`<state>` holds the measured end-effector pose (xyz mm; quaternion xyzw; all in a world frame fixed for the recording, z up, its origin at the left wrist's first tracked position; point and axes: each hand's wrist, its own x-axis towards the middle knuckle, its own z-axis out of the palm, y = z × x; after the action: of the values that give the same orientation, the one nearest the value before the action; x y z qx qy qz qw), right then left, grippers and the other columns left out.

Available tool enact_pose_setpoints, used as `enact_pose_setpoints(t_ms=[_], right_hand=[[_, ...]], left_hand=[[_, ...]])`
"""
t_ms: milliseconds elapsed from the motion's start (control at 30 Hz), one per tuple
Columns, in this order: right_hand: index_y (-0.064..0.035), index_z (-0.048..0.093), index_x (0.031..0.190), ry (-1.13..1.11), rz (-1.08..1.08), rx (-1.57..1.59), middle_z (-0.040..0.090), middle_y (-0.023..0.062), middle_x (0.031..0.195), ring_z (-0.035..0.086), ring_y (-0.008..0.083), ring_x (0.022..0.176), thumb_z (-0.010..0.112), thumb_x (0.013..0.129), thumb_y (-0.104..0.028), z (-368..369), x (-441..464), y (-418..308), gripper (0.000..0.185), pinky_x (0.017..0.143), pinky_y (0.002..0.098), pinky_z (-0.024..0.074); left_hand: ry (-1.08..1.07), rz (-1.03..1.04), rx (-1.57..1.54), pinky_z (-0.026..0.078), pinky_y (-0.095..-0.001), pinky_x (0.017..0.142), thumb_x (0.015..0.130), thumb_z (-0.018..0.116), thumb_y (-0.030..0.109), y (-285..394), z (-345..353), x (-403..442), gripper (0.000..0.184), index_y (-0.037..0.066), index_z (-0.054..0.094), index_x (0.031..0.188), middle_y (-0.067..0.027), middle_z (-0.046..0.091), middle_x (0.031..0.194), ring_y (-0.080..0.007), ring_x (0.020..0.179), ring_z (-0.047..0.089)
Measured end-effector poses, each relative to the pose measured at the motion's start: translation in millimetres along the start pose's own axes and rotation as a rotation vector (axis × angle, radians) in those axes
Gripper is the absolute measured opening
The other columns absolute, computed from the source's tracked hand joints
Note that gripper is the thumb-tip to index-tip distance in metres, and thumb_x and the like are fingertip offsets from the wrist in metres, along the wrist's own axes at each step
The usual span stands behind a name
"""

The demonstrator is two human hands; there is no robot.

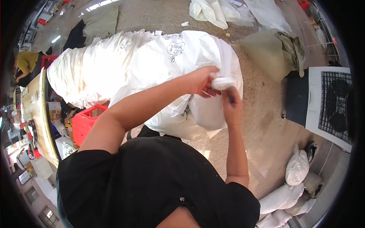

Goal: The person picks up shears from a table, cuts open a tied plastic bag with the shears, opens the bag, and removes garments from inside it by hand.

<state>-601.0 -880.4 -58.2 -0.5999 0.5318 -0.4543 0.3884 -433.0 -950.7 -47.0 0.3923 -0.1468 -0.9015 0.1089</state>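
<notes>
Gripping a bunched, smooth white roll of sheeting in my curled left hand, apparently to keep it gathered. My right hand sits at its near side; blur hides whether it pinches. The large white sack, bulging, creased, black-inked, lies before me against ruffled off-white cloth.

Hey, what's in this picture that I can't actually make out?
In the head view:
- Right hand: blurred, exact grip unclear.
- Sack: contents hidden by its white wall.
- Grille: right side lost in the dark edge.
- Person in yellow: too small to tell what's held.
</notes>
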Motion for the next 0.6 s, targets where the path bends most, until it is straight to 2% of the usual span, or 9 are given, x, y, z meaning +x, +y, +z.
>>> enact_pose_setpoints(t_ms=[33, 100, 133, 267, 333, 367, 433, 467, 600], right_hand=[[-0.0031, 0.052, 0.098, -0.106, -0.176, -0.170, 0.047, 0.0032, 0.069, 0.052, 0.0169, 0.069, 0.055, 0.077, 0.001, 3.1, 1.3, -3.4, 0.021, 0.064, 0.0287, 0.0425], [-0.0055, 0.054, 0.100, -0.235, -0.266, -0.435, 0.051, 0.0099, 0.079, 0.053, 0.0250, 0.073, 0.055, 0.066, 0.004, 6.4, -6.5, -4.2, 0.036, 0.062, 0.0327, 0.0426], [-0.0072, 0.054, 0.104, -0.236, -0.307, -0.468, 0.051, 0.0093, 0.080, 0.053, 0.0281, 0.073, 0.055, 0.059, 0.005, 4.0, -9.8, -5.9, 0.047, 0.060, 0.0339, 0.0434], [-0.0075, 0.053, 0.106, -0.240, -0.239, -0.588, 0.050, 0.0073, 0.074, 0.053, 0.0230, 0.061, 0.055, 0.066, 0.005, -17.1, -37.1, -14.0, 0.042, 0.054, 0.0316, 0.0430], [-0.0048, 0.054, 0.103, 0.007, 0.085, -0.205, 0.049, 0.0031, 0.069, 0.045, 0.0128, 0.049, 0.049, 0.084, -0.013, -12.9, -46.1, -15.2, 0.021, 0.043, 0.0233, 0.0360], [-0.0048, 0.054, 0.103, 0.010, 0.091, -0.203, 0.049, 0.0031, 0.069, 0.045, 0.0128, 0.049, 0.049, 0.084, -0.013, -11.9, -46.4, -19.5, 0.021, 0.043, 0.0233, 0.0360], [-0.0021, 0.051, 0.101, -0.140, 0.825, 0.879, 0.042, -0.0012, 0.061, 0.033, 0.0061, 0.044, 0.036, 0.090, -0.036, -3.9, -29.9, -55.0, 0.038, 0.038, 0.0186, 0.0261], [-0.0013, 0.049, 0.097, -0.126, 0.920, 0.935, 0.038, -0.0011, 0.056, 0.027, 0.0056, 0.040, 0.029, 0.089, -0.047, 4.5, -24.3, -59.5, 0.051, 0.035, 0.0181, 0.0205], [-0.0013, 0.049, 0.090, -0.176, 1.070, 0.970, 0.037, -0.0009, 0.054, 0.026, 0.0053, 0.038, 0.030, 0.090, -0.044, 6.1, -18.8, -28.0, 0.047, 0.032, 0.0175, 0.0185]], left_hand=[[0.034, -0.064, -0.122, 0.046, -0.0308, 0.063, 0.079, 0.049, 0.049, 0.0, 2.0, -1.9, 0.046, 0.006, 0.056, 0.092, -0.0070, 0.060, 0.082, -0.0160, 0.070, 0.058], [0.055, 0.038, 0.175, 0.048, -0.0275, 0.063, 0.080, 0.052, 0.044, -15.0, -4.0, 10.4, 0.041, 0.005, 0.056, 0.090, -0.0068, 0.059, 0.084, -0.0142, 0.072, 0.058], [-0.004, -0.030, 0.204, 0.049, -0.0279, 0.066, 0.081, 0.056, 0.031, -15.6, -8.7, 15.1, 0.026, 0.007, 0.054, 0.090, -0.0049, 0.058, 0.086, -0.0140, 0.074, 0.057], [-0.052, 0.097, 0.028, 0.049, -0.0282, 0.065, 0.080, 0.058, 0.020, -32.6, -15.9, 13.6, 0.018, 0.007, 0.053, 0.092, -0.0027, 0.057, 0.084, -0.0127, 0.074, 0.057], [-0.010, 0.205, 0.027, 0.048, -0.0279, 0.065, 0.077, 0.059, 0.011, -41.1, -17.7, 12.2, 0.017, 0.008, 0.054, 0.093, -0.0017, 0.056, 0.082, -0.0126, 0.074, 0.056], [0.013, 0.255, 0.033, 0.047, -0.0278, 0.065, 0.076, 0.059, 0.006, -45.0, -18.5, 11.3, 0.018, 0.008, 0.054, 0.094, -0.0011, 0.056, 0.081, -0.0125, 0.074, 0.056], [0.059, 0.259, 0.084, 0.047, -0.0264, 0.066, 0.075, 0.058, 0.004, -49.6, -17.8, 11.2, 0.023, 0.005, 0.054, 0.097, -0.0023, 0.056, 0.082, -0.0130, 0.077, 0.056], [0.115, 0.275, 0.062, 0.047, -0.0265, 0.065, 0.075, 0.058, 0.003, -51.6, -17.2, 10.0, 0.024, 0.003, 0.053, 0.098, -0.0033, 0.057, 0.084, -0.0134, 0.077, 0.056], [0.178, 0.336, 0.014, 0.046, -0.0263, 0.067, 0.076, 0.056, 0.003, -58.6, -16.7, 5.0, 0.027, -0.001, 0.051, 0.103, -0.0056, 0.057, 0.089, -0.0143, 0.079, 0.055]])
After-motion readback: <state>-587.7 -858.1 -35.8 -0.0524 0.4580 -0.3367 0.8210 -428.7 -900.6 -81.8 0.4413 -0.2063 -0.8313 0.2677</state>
